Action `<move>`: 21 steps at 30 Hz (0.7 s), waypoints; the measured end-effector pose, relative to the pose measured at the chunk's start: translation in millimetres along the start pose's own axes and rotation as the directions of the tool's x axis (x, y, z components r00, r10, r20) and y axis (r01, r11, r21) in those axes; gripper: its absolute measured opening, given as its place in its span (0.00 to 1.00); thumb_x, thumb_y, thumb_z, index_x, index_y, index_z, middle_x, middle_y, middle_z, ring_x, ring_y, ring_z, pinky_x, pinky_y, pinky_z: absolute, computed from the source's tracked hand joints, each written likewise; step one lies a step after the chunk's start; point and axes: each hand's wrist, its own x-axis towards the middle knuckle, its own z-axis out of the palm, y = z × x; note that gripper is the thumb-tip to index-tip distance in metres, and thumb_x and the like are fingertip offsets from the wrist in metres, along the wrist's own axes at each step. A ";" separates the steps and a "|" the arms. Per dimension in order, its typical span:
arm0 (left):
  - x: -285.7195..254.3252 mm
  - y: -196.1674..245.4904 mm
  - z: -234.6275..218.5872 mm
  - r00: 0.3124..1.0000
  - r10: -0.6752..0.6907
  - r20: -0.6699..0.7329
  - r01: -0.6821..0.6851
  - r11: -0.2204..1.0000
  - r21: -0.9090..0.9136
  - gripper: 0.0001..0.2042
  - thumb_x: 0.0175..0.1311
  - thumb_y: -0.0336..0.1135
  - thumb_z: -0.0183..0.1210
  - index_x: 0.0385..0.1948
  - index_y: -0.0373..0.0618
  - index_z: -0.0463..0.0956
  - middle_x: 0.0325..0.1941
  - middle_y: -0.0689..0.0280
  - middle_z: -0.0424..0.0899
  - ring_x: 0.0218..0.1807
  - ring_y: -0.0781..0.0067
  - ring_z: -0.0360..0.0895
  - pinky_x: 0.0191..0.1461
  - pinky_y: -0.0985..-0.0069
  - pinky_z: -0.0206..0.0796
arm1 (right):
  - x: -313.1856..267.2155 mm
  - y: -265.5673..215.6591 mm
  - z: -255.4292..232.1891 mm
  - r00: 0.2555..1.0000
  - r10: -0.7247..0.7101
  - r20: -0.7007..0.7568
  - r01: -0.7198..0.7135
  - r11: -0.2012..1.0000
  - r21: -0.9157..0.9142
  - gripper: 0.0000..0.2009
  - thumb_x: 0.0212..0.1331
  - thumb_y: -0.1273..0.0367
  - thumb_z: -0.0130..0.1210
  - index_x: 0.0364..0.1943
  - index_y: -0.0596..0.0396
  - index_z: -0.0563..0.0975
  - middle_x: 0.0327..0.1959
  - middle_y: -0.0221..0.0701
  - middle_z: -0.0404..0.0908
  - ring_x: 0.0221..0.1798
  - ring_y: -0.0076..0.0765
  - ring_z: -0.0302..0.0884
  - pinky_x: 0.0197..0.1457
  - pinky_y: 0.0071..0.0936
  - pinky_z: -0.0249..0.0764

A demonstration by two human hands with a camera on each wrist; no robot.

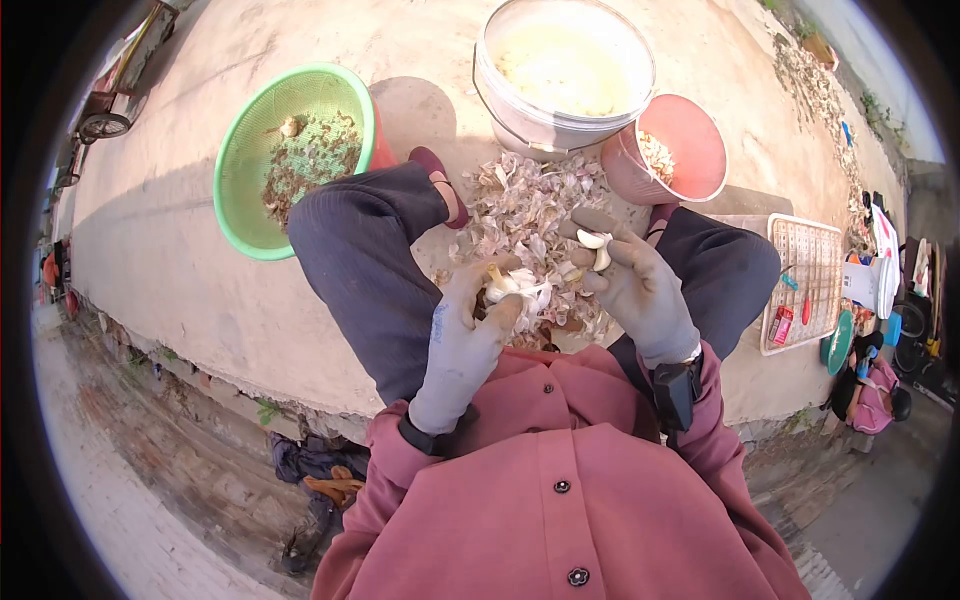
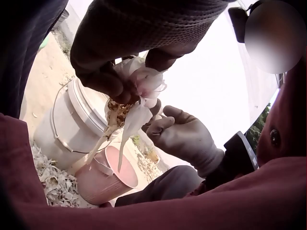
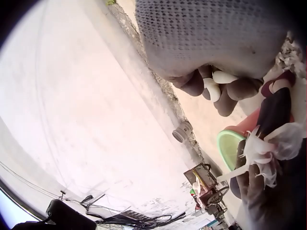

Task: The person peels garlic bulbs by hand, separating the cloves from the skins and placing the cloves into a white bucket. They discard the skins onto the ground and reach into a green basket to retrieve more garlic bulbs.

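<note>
My gloved left hand (image 1: 465, 330) holds a partly opened garlic bulb (image 1: 515, 287) between thumb and fingers. Loose papery skin and a dry stem hang from this bulb (image 2: 144, 82) in the left wrist view. Across from it, my gloved right hand (image 1: 642, 295) holds two peeled white garlic cloves (image 1: 594, 240) in its curled fingers, apart from the bulb. The same pale cloves (image 3: 224, 77) show between the fingertips in the right wrist view. Below both hands, a heap of garlic skins (image 1: 530, 205) covers the ground between the feet.
A white bucket (image 1: 545, 130) with pale contents stands beyond the heap, beside a pink bucket (image 1: 700, 150) holding some cloves. At the left is a green mesh basket (image 1: 232, 190) with scraps and a bulb in it. A shallow crate (image 1: 812, 240) lies to the right.
</note>
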 end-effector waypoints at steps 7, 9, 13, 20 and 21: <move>1.1 24.3 20.3 0.993 -0.119 0.010 0.116 0.983 0.140 0.14 0.59 0.32 0.65 0.44 0.37 0.77 0.39 0.61 0.77 0.40 0.71 0.76 0.46 0.76 0.68 | -11.8 3.8 6.9 1.000 -0.021 0.000 0.012 0.583 -0.813 0.21 0.73 0.68 0.41 0.66 0.58 0.70 0.50 0.32 0.80 0.39 0.17 0.73 0.40 0.15 0.69; 1.8 18.9 21.6 0.999 -0.041 0.023 0.034 0.963 0.268 0.13 0.60 0.31 0.63 0.44 0.36 0.77 0.38 0.59 0.77 0.39 0.69 0.76 0.45 0.75 0.68 | -14.4 10.7 4.1 0.999 0.018 -0.051 -0.049 0.677 -0.735 0.21 0.72 0.69 0.42 0.67 0.57 0.69 0.49 0.30 0.80 0.36 0.17 0.72 0.39 0.16 0.69; 2.4 18.5 23.0 0.990 0.107 0.094 -0.128 0.956 0.263 0.12 0.63 0.29 0.59 0.47 0.36 0.78 0.32 0.68 0.79 0.31 0.82 0.73 0.36 0.80 0.66 | -18.4 24.6 -1.4 1.000 0.020 0.017 -0.001 0.679 -0.734 0.24 0.69 0.70 0.48 0.70 0.56 0.66 0.50 0.33 0.78 0.40 0.20 0.73 0.44 0.19 0.71; 0.8 20.3 24.1 0.957 0.074 0.281 -0.199 0.872 0.448 0.11 0.63 0.34 0.60 0.42 0.37 0.79 0.37 0.60 0.80 0.36 0.70 0.77 0.41 0.72 0.68 | -28.1 27.5 -11.6 0.958 -0.157 0.240 0.271 0.227 -0.935 0.31 0.61 0.70 0.54 0.71 0.56 0.64 0.54 0.48 0.79 0.56 0.45 0.80 0.58 0.38 0.74; 0.9 22.0 26.2 0.955 0.075 0.285 -0.202 0.870 0.450 0.11 0.63 0.34 0.60 0.42 0.37 0.79 0.37 0.60 0.80 0.36 0.70 0.77 0.41 0.72 0.68 | -29.0 25.3 -9.5 0.958 -0.162 0.238 0.271 0.228 -0.935 0.31 0.61 0.70 0.54 0.71 0.56 0.64 0.54 0.48 0.79 0.56 0.45 0.80 0.58 0.38 0.74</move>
